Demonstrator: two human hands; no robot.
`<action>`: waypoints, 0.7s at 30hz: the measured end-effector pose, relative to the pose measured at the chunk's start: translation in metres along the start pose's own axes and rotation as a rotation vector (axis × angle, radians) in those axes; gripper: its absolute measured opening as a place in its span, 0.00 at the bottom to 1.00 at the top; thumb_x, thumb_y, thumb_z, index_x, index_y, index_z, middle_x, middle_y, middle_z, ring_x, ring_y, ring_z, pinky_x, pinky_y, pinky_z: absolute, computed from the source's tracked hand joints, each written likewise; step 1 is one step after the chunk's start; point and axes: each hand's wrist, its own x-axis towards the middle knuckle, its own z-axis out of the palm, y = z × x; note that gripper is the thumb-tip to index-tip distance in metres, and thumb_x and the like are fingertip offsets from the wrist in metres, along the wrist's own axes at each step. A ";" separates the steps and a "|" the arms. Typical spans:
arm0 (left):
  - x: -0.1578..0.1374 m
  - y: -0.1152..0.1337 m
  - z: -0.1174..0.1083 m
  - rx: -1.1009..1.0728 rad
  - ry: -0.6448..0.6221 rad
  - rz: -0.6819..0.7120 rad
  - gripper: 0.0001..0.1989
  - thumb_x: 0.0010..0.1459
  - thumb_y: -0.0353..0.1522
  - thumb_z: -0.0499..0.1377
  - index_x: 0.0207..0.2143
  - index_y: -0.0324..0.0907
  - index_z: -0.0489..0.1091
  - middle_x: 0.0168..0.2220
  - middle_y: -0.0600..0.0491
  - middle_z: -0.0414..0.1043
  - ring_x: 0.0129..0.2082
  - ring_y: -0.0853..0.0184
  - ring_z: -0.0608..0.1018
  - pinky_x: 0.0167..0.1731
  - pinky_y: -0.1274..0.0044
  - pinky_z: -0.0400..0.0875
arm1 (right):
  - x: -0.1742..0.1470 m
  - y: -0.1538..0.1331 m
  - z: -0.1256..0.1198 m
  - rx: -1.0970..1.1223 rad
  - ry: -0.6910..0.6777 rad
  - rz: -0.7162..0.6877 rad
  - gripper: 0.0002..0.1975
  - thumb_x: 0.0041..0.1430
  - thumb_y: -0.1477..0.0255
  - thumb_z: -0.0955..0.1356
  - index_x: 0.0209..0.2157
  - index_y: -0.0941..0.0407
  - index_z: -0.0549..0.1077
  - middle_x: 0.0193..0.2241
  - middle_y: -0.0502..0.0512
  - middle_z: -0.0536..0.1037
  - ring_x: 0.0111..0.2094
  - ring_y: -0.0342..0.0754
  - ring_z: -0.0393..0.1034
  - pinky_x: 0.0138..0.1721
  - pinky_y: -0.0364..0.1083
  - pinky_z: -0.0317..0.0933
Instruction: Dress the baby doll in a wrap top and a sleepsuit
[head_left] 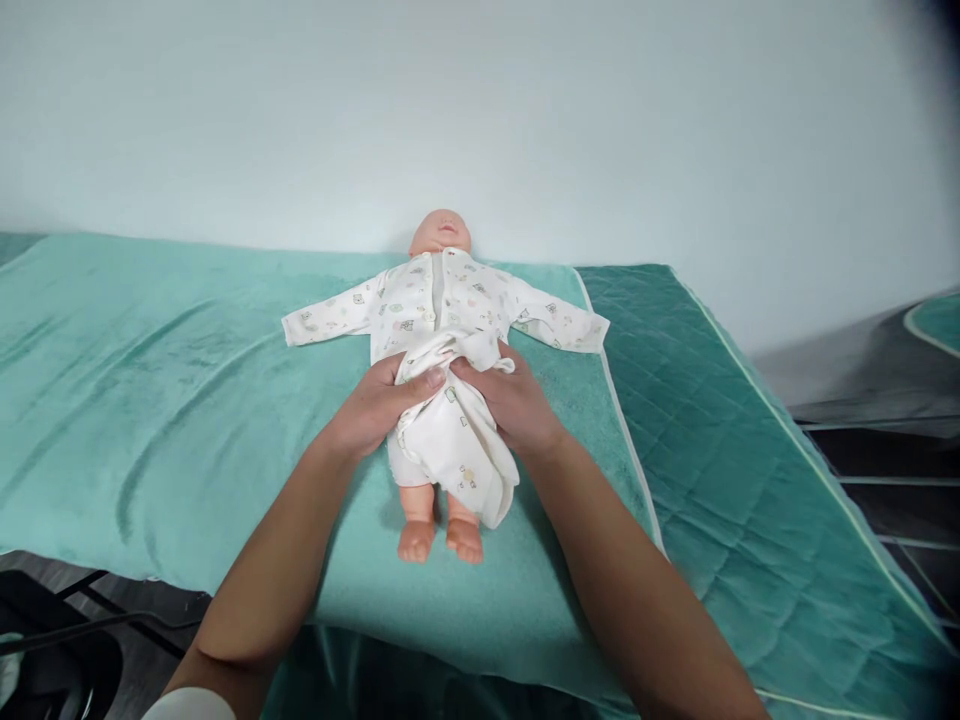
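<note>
1. The doll (439, 330) lies on its back on the green towel (150, 400), head toward the wall and bare feet pointing at you. Its long axis runs straight away from you, almost down the middle between your two forearms.

2. Your left hand (375, 405) sits on the doll's waist from your left side, fingers curled and closed on the bunched white fabric of the printed garment (457, 440), with the thumb laid across the fold.

3. Your right hand (514, 400) mirrors it from the other side of the waist, fingers closed on the same bunch of cloth. The two hands nearly touch over the doll's belly.

4. Both hands are equally near. The bunched cloth lies directly under them, and neither one has to reach across the doll's axis.

5. Below the waist a loose flap of the garment hangs down toward the doll's feet, on your right of its legs. It looks unfastened, though the folds hide the closure, so I can't be sure.

6. The doll's sleeves spread flat to both sides of its chest, well clear of your hands.

7. Right of the doll, a darker quilted pad (750, 480) overlaps the towel's edge.
</note>
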 end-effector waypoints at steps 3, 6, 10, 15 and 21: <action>-0.016 0.001 0.006 0.018 0.059 0.032 0.22 0.53 0.43 0.68 0.44 0.37 0.78 0.36 0.47 0.80 0.38 0.60 0.80 0.36 0.75 0.71 | 0.000 -0.007 -0.003 -0.177 -0.101 -0.033 0.07 0.54 0.70 0.72 0.35 0.54 0.73 0.33 0.48 0.76 0.36 0.46 0.71 0.40 0.45 0.65; -0.045 -0.002 0.018 0.035 0.187 0.041 0.20 0.54 0.43 0.67 0.41 0.37 0.77 0.31 0.49 0.79 0.34 0.62 0.79 0.32 0.76 0.69 | 0.001 -0.012 -0.006 -0.391 -0.200 -0.049 0.06 0.52 0.69 0.71 0.29 0.54 0.70 0.29 0.49 0.73 0.33 0.47 0.66 0.36 0.46 0.62; -0.091 -0.010 0.042 0.080 0.328 -0.019 0.17 0.55 0.44 0.66 0.35 0.37 0.76 0.19 0.54 0.71 0.23 0.67 0.72 0.28 0.75 0.65 | 0.004 -0.013 -0.008 -0.507 -0.334 -0.101 0.03 0.49 0.71 0.69 0.28 0.55 0.70 0.28 0.48 0.73 0.32 0.46 0.66 0.35 0.44 0.59; -0.127 -0.008 0.076 0.002 0.477 -0.016 0.15 0.57 0.40 0.65 0.43 0.40 0.78 0.31 0.51 0.78 0.36 0.62 0.78 0.37 0.74 0.70 | 0.003 -0.014 -0.009 -0.626 -0.484 -0.106 0.04 0.47 0.75 0.67 0.29 0.56 0.72 0.30 0.48 0.76 0.33 0.45 0.68 0.35 0.43 0.58; -0.141 -0.011 0.096 -0.200 0.570 -0.034 0.19 0.58 0.37 0.65 0.52 0.45 0.77 0.48 0.48 0.80 0.50 0.58 0.78 0.49 0.71 0.73 | 0.001 -0.015 -0.006 -0.761 -0.516 -0.095 0.05 0.49 0.76 0.67 0.29 0.56 0.74 0.31 0.49 0.78 0.35 0.45 0.70 0.35 0.42 0.57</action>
